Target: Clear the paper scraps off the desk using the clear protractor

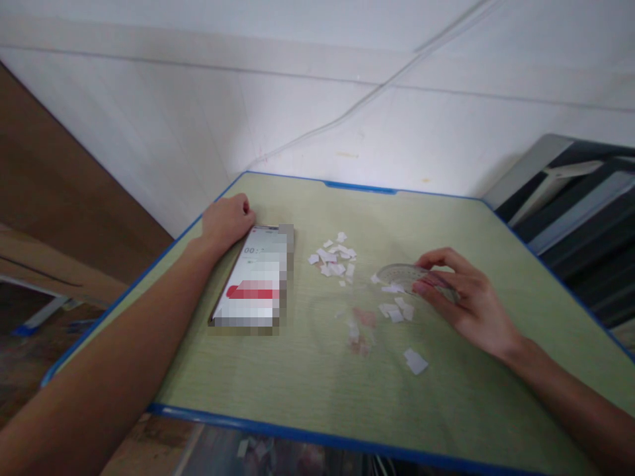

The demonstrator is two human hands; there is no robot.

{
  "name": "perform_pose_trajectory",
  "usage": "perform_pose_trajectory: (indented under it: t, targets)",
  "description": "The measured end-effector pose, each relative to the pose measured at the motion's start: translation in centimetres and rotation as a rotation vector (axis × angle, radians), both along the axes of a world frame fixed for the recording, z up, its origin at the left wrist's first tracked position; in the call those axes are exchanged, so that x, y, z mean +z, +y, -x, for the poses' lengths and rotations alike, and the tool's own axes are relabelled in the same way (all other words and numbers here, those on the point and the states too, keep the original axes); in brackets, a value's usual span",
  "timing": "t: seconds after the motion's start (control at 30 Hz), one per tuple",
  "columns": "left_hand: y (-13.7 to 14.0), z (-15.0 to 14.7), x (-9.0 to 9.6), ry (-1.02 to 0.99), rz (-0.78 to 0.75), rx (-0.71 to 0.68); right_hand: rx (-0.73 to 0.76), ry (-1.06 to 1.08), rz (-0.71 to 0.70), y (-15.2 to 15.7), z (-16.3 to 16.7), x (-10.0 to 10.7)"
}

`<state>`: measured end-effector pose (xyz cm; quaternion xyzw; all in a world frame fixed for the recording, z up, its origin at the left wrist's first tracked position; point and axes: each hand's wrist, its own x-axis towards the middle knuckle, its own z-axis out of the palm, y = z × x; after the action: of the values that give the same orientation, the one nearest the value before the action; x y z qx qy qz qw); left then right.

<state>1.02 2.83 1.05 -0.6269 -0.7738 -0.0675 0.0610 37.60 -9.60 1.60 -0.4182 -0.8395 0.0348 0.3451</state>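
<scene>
Between the thumb and fingers of my right hand (pixel 466 301) is a clear plastic protractor (pixel 399 272), its curved edge down by some paper scraps (pixel 395 309) on the table. A small pile of white torn paper pieces (pixel 331 256) lies to its left. One larger scrap (pixel 415 361) sits nearer the front edge. My left hand (pixel 229 218) rests on the table's left side with its fingers curled in a fist; whether anything is inside is hidden. Close beside it lies a phone (pixel 253 274), its screen showing a timer and a red button, partly pixelated.
The pale green table (pixel 307 383) has a blue rim and stands against a white wall (pixel 317 119) with a cable (pixel 342 119) along it. Dark grey objects (pixel 585 198) lean at the right. A brown wooden panel (pixel 64 152) is at the left.
</scene>
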Motion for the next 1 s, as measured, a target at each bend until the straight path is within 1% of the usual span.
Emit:
perform_pose_trajectory:
  t: [0.1, 0.23, 0.37, 0.47, 0.57, 0.7, 0.8, 0.9, 1.0]
  targets:
    - [0.0, 0.0, 0.0, 0.007, -0.003, 0.001, -0.032, -0.037, -0.01, 0.2, -0.2, -0.2]
    - [0.0, 0.0, 0.0, 0.013, 0.004, 0.006, -0.06, -0.042, 0.015, 0.3, -0.4, -0.1]
    - [-0.1, 0.0, 0.1, 0.01, 0.002, 0.007, -0.104, -0.06, -0.1, -0.2, -0.5, 0.2]
    - [-0.1, 0.0, 0.0, -0.001, -0.005, 0.009, -0.019, -0.063, -0.106, -0.7, -0.1, 0.5]
    - [0.0, 0.0, 0.0, -0.022, -0.01, 0.011, 0.081, -0.066, -0.066, -1.0, 0.4, 0.7]
    - [0.1, 0.1, -0.1, -0.022, -0.006, 0.009, 0.179, -0.044, 0.006, -1.2, 0.9, 0.6]
    - [0.1, 0.1, -0.1, -0.023, -0.005, 0.003, 0.169, -0.018, 0.016, -1.2, 0.7, 0.7]
    - [0.0, 0.1, -0.1, -0.02, -0.017, 0.005, 0.149, 0.034, 0.055, -1.2, 0.3, 1.0]
    - [0.0, 0.1, -0.1, -0.02, -0.019, 0.003, 0.213, 0.046, 0.091, -0.9, -0.1, 1.1]
